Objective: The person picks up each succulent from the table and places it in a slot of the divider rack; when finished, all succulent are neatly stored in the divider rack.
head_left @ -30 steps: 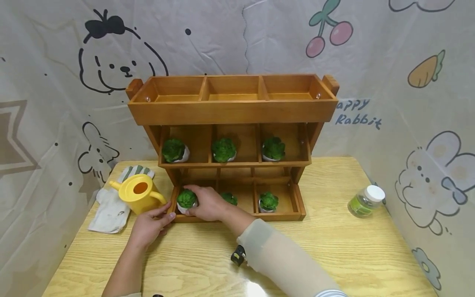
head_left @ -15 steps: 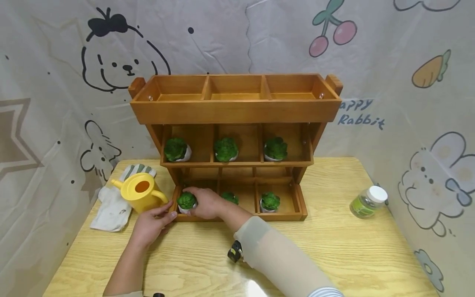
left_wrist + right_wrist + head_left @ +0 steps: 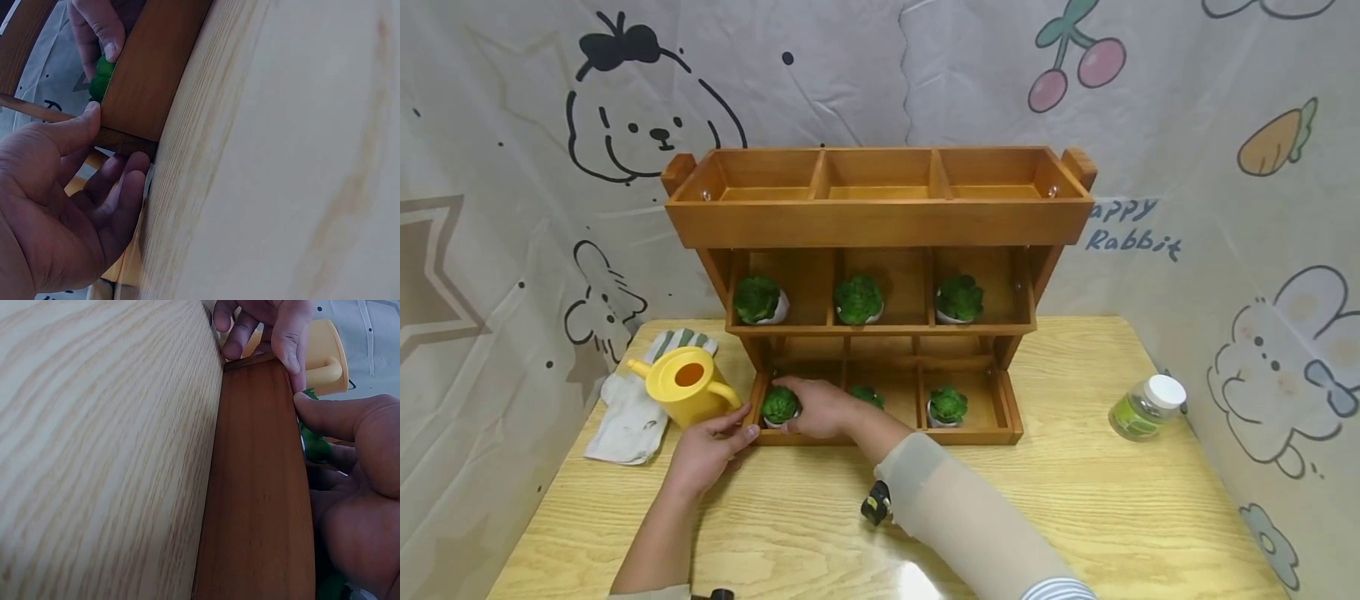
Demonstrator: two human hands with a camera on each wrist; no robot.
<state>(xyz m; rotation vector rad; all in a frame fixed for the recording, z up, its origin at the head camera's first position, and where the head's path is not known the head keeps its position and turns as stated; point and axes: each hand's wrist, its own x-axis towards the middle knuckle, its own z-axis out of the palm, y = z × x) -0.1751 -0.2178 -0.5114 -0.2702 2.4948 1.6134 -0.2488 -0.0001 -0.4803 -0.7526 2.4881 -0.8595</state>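
Note:
A small artificial potted plant [image 3: 780,405] with green leaves and a white pot sits in the bottom-left compartment of a wooden three-tier plant shelf [image 3: 880,225]. My right hand [image 3: 822,408] grips this plant from its right side, thumb toward the front board; in the right wrist view the thumb [image 3: 337,415] lies along the board's upper edge. With thumb and fingertips, my left hand [image 3: 703,454] holds the front left corner of the bottom tier. That corner [image 3: 128,140] shows between thumb and fingers in the left wrist view. The pot itself is mostly hidden.
A yellow watering can [image 3: 688,387] stands left of the shelf by white gloves [image 3: 628,417]. Three plants line the middle tier, including a left one [image 3: 758,300]. Two more [image 3: 947,406] sit in the bottom tier. A lidded jar [image 3: 1146,407] stands at right.
The head view has shifted slightly. Both hands keep nearly the same places at the shelf's bottom left, and the plant in the right hand sits marginally lower behind the front board.

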